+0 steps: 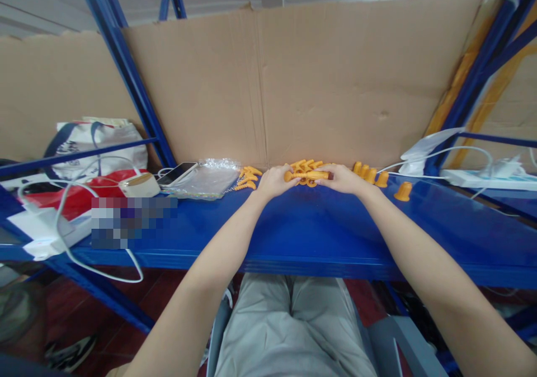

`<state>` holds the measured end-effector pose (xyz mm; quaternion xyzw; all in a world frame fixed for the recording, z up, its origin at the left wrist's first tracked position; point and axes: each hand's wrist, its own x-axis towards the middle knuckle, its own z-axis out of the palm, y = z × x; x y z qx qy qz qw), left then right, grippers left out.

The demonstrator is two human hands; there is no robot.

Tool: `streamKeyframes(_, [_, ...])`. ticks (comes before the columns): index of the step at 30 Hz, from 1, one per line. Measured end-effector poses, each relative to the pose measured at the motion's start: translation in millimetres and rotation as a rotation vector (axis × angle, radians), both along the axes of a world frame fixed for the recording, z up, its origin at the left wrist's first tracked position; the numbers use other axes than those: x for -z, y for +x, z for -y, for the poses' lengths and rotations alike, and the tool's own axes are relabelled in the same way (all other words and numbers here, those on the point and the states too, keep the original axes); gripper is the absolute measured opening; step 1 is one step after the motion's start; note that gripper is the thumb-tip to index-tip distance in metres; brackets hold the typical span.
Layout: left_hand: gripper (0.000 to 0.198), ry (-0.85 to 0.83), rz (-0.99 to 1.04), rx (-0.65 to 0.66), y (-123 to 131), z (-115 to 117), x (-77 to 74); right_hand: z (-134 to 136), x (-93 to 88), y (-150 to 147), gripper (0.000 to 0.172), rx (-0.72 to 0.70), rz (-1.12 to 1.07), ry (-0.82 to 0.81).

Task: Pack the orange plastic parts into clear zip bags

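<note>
Both my hands meet at the far edge of the blue shelf, against the cardboard wall. My left hand and my right hand are both closed on the two ends of one long orange plastic piece, held level between them. Just behind it lies a small heap of orange parts. More orange screw-like pieces lie to the left of my left hand. A row of orange caps stands to the right, and one cap sits apart.
A clear plastic bag, a phone and a small beige box lie on the left, with white chargers and cables and a cloth bag. A white power strip sits at right. Blue rack posts flank the cardboard backing.
</note>
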<state>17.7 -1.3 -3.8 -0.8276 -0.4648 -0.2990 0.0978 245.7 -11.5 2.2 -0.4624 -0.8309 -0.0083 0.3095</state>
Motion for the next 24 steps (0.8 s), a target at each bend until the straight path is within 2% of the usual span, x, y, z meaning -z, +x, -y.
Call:
streamKeyframes(5, [0.037,0.015,0.001,0.031,-1.5,-4.2,2.7,-3.5,2.9,2.6,0.042,-0.050,-0.188,-0.119])
streamKeyframes(10, [0.034,0.031,0.000,0.013,-2.3,-6.3,3.9,-0.1,0.0,3.6,0.049,-0.148,-0.428,-0.408])
streamKeyframes(13, [0.033,0.047,-0.001,0.016,-3.6,-8.3,4.5,3.5,-3.4,5.4,0.048,-0.168,-0.513,-0.516])
streamKeyframes(19, [0.028,0.055,0.020,0.062,-5.7,-14.4,6.3,9.9,-7.3,4.0,0.029,-0.061,-0.543,-0.562])
streamKeyframes(24, [0.027,0.061,0.022,0.062,-6.2,-17.8,8.8,11.5,-6.5,-0.4,0.032,-0.054,-0.550,-0.577])
